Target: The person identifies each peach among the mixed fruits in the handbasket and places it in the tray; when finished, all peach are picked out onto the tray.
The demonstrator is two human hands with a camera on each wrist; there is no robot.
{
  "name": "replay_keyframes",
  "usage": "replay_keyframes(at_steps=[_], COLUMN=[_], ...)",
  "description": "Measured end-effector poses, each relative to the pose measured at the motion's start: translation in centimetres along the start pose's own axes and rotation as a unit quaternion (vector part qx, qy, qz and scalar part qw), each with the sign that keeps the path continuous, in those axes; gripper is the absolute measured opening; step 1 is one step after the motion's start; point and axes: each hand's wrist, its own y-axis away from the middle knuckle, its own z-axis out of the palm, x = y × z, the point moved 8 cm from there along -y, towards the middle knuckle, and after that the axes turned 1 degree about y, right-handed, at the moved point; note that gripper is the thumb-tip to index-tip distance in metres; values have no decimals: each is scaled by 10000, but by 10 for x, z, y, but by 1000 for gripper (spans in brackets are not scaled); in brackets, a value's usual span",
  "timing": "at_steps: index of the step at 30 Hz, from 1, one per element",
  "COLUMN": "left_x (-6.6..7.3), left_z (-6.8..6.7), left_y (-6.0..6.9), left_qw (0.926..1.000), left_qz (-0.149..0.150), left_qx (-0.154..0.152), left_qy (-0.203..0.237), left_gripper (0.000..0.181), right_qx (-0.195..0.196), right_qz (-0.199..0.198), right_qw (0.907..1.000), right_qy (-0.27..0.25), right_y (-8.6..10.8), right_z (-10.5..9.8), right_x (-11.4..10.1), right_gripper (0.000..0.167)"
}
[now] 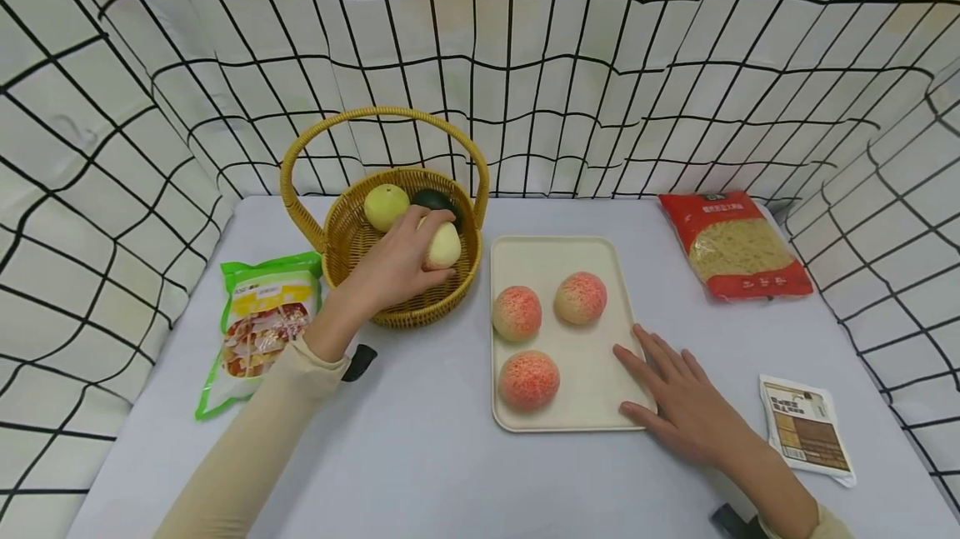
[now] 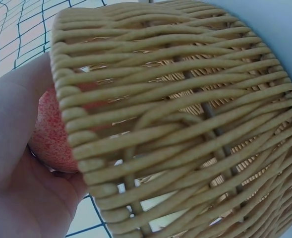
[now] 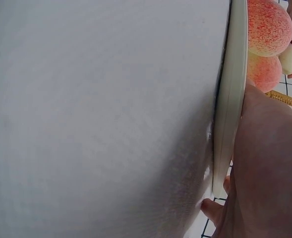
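Note:
My left hand (image 1: 393, 260) grips a peach (image 1: 444, 247) at the mouth of the wicker basket (image 1: 423, 318). The peach shows a pale side in the head view; the left wrist view shows its red speckled side (image 2: 51, 131) beside the basket rim. Inside the basket lie a yellow-green round fruit (image 1: 386, 206) and a dark green one (image 1: 433, 201), partly hidden. Three more peaches, one (image 1: 517, 312) at the left, sit on a cream tray (image 1: 577, 397). Spread fingers of my right hand (image 1: 686, 406) rest on the tray's right edge, holding nothing.
A green-edged food bag (image 1: 262, 322) lies left of the basket, partly behind my left arm. At the right are a red bag of pasta (image 1: 738, 247) and a small white-and-brown packet (image 1: 808, 426). Black grid netting over white cloth encloses the table's back and sides.

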Motion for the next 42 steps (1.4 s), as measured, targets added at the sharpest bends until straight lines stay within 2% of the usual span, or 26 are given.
replay_keyframes(at_steps=[15, 22, 30, 42], left_x=[13, 25, 40, 62], left_z=[-4, -7, -2, 4], left_y=[3, 3, 2, 1], left_qw=[9999, 9997, 9991, 9973], left_qz=[87, 235, 428, 725], left_qx=[50, 62, 27, -112], left_qy=[27, 54, 69, 37], left_gripper=[78, 75, 71, 73], right_qx=[126, 141, 255, 66], right_qz=[-42, -55, -90, 33], right_qw=[9999, 9999, 9996, 10000], right_qy=[63, 63, 60, 27], right_y=[1, 1, 1, 0], right_z=[-4, -4, -5, -1], right_x=[-4, -4, -4, 1], right_gripper=[77, 77, 77, 80])
